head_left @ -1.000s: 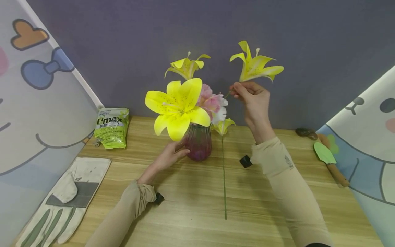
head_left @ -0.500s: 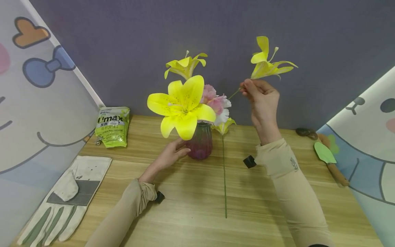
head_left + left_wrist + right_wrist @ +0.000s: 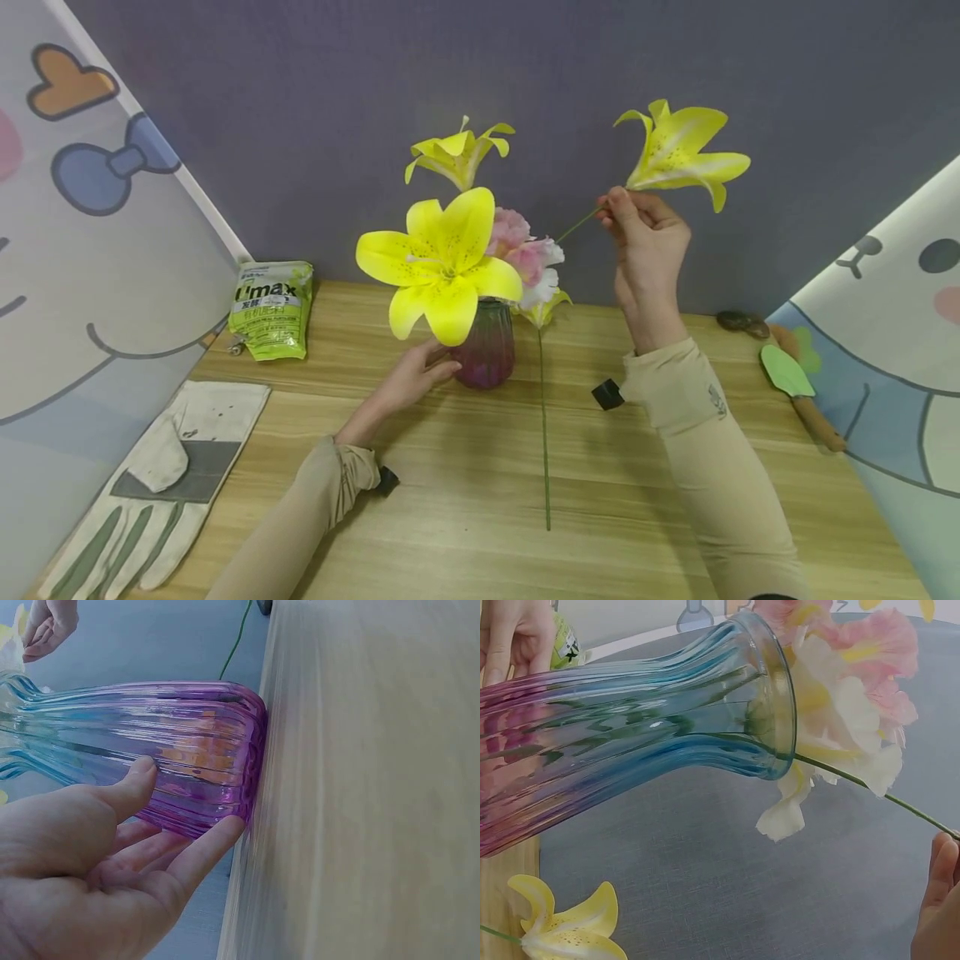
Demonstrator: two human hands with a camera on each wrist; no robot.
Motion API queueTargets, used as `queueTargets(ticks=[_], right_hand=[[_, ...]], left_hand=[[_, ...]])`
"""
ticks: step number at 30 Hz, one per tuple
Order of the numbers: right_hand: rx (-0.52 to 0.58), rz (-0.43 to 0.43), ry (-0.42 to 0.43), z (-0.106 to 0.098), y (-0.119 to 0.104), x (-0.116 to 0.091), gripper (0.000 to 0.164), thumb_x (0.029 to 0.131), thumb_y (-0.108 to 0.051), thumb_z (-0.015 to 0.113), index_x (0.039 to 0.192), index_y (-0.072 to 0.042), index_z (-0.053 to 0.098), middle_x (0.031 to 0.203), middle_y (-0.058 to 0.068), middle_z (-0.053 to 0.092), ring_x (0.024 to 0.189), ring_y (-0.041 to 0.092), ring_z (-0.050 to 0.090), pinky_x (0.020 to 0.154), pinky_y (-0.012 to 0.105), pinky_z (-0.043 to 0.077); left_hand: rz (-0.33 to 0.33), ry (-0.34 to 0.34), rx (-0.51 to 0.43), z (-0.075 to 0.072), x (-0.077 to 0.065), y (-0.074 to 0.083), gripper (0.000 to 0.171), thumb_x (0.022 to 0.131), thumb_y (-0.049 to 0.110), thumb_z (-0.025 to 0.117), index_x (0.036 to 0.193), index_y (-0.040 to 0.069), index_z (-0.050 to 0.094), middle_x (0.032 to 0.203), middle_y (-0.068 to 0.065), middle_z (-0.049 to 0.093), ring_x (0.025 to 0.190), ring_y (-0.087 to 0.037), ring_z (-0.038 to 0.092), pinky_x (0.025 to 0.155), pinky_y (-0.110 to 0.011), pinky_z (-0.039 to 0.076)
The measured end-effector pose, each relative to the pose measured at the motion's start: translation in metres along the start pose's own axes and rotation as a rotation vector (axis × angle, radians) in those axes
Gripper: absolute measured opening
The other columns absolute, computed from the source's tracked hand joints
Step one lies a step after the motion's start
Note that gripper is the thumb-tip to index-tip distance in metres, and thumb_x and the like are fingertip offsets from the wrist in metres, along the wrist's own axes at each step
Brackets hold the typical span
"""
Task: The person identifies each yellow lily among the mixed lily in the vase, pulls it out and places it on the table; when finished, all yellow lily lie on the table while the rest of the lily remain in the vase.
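Observation:
My left hand holds the lower part of a ribbed glass vase, purple below and bluish above. In the left wrist view its thumb and fingers lie round the vase's side near the base. My right hand pinches the green stem of a yellow lily, just below the bloom. That stem slants down over the vase's rim into its mouth. A large yellow lily, another behind it and pink-white flowers stand in the vase.
Another yellow lily lies on the wooden table, its long stem pointing toward me. At left are a green fertilizer bag and work gloves. A green trowel and dark stones lie at right.
My right hand has moved right with the lily, whose bloom has turned and now leans farther right. My left hand stays at the vase.

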State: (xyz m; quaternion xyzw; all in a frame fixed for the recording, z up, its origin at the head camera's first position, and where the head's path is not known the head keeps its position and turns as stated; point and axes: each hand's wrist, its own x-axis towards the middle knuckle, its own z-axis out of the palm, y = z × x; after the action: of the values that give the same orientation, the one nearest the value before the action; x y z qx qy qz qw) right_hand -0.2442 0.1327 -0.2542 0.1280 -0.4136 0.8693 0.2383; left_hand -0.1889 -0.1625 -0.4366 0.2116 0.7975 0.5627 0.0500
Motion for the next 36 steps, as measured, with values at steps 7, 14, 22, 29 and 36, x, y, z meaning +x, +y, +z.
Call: queueTargets(ticks=[7, 14, 22, 29, 36], right_hand=[[0.061, 0.012, 0.031, 0.0, -0.007, 0.002, 0.01, 0.095, 0.008, 0.075, 0.086, 0.013, 0.074, 0.08, 0.02, 0.075, 0.065, 0.021, 0.071, 0.061, 0.021, 0.062], [0.076, 0.005, 0.041, 0.0, -0.014, 0.003, 0.01, 0.094, 0.007, 0.077, 0.091, 0.016, 0.073, 0.083, 0.023, 0.075, 0.07, 0.023, 0.072, 0.065, 0.022, 0.063], [0.11, -0.013, 0.04, 0.0, -0.02, 0.007, 0.014, 0.093, 0.009, 0.077, 0.096, 0.021, 0.07, 0.085, 0.025, 0.074, 0.074, 0.028, 0.072, 0.068, 0.025, 0.064], [0.161, -0.03, 0.059, 0.001, -0.027, 0.012, 0.01, 0.093, 0.012, 0.075, 0.095, 0.02, 0.07, 0.084, 0.026, 0.073, 0.071, 0.028, 0.071, 0.065, 0.026, 0.063], [0.218, -0.043, 0.086, 0.0, -0.036, 0.019, 0.008, 0.091, 0.016, 0.076, 0.091, 0.02, 0.069, 0.08, 0.026, 0.071, 0.066, 0.028, 0.069, 0.06, 0.025, 0.062]], left_hand=[[0.072, -0.024, -0.031, -0.002, -0.001, -0.004, 0.061, 0.106, -0.006, 0.061, 0.161, -0.012, 0.034, 0.163, -0.031, 0.039, 0.151, -0.047, 0.039, 0.122, -0.055, 0.041], [0.032, -0.015, -0.022, -0.002, -0.001, -0.002, 0.06, 0.106, -0.003, 0.063, 0.16, -0.012, 0.036, 0.162, -0.031, 0.041, 0.15, -0.046, 0.041, 0.122, -0.053, 0.041], [0.001, -0.018, -0.02, -0.003, -0.002, 0.001, 0.06, 0.108, 0.0, 0.062, 0.161, -0.009, 0.036, 0.163, -0.03, 0.04, 0.151, -0.045, 0.04, 0.119, -0.051, 0.045], [0.011, -0.02, -0.037, -0.003, -0.001, 0.0, 0.059, 0.107, -0.002, 0.062, 0.161, -0.009, 0.037, 0.164, -0.029, 0.04, 0.151, -0.045, 0.04, 0.119, -0.05, 0.046], [0.019, -0.027, -0.02, -0.004, -0.001, -0.001, 0.061, 0.108, -0.001, 0.061, 0.161, -0.011, 0.033, 0.163, -0.032, 0.04, 0.15, -0.046, 0.04, 0.121, -0.053, 0.043]])
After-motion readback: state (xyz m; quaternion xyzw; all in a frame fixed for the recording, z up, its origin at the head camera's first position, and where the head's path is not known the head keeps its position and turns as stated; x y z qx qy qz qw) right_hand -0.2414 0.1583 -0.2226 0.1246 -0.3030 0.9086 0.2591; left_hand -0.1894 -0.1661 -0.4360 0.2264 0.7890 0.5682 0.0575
